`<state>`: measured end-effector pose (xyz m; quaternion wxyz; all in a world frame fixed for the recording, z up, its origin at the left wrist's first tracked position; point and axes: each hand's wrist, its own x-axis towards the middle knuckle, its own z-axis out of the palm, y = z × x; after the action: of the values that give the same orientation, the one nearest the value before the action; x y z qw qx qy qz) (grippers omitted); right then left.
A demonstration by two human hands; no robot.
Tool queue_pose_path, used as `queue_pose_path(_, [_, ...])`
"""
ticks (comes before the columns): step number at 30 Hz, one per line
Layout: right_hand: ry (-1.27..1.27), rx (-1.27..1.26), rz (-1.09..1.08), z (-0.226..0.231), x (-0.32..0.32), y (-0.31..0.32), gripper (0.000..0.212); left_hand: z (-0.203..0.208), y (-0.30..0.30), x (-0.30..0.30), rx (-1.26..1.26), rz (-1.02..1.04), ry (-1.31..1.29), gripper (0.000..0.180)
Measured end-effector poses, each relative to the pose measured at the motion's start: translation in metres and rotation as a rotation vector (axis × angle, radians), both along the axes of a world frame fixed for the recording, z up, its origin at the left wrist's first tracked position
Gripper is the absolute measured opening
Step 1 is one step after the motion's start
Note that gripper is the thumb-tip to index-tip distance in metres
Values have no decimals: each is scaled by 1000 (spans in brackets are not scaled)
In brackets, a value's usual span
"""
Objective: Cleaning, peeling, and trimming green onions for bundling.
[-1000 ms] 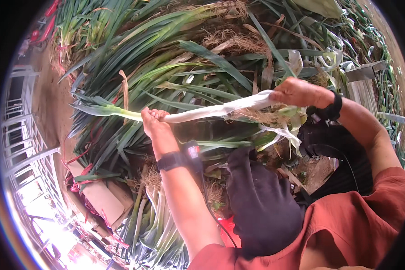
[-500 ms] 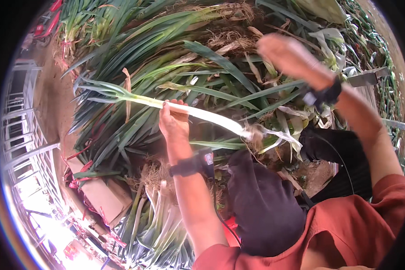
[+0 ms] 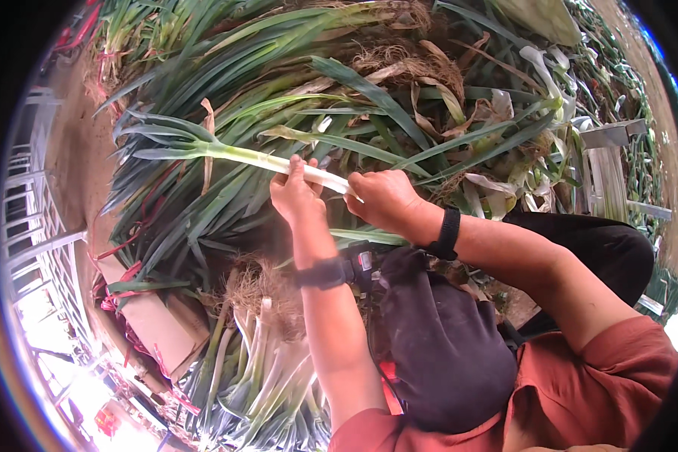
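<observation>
- L hand [image 3: 299,190]: fingers are curled around white stem of 1 leek [image 3: 252,157].
- R hand [image 3: 390,200]: fingers grip same stem, nearby.
- Leek is above leek pile [image 3: 237,64], w/ leaves pointing left.

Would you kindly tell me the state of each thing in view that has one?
Held leek: raised, leaves fanned
Left hand: closed around it
Right hand: closed on its white shaft
Piled leeks: lying, roots attached
Lower leek bunch: lying, untrimmed
Left wrist strap: fastened
Right wrist strap: fastened
</observation>
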<state>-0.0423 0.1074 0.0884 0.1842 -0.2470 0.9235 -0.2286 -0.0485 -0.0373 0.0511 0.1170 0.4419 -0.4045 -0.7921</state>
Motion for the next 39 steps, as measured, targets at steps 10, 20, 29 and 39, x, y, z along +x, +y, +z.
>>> queue_pose_path(10, [-113, 187, 84, 0, -9, 2, 21, -13, 18, -8, -108, 26, -104, 29])
queue_pose_path(20, [30, 217, 145, -22, -11, 10, 16, -13, 26, -12, -137, 53, -173, 28])
queue_pose_path(29, [-714, -791, -887, -33, -14, 82, 19, -10, 18, -16, -107, 74, -153, 26])
queue_pose_path(39, [79, 209, -248, -21, -26, 189, 51, -15, 17, -14, -41, 22, -54, 27])
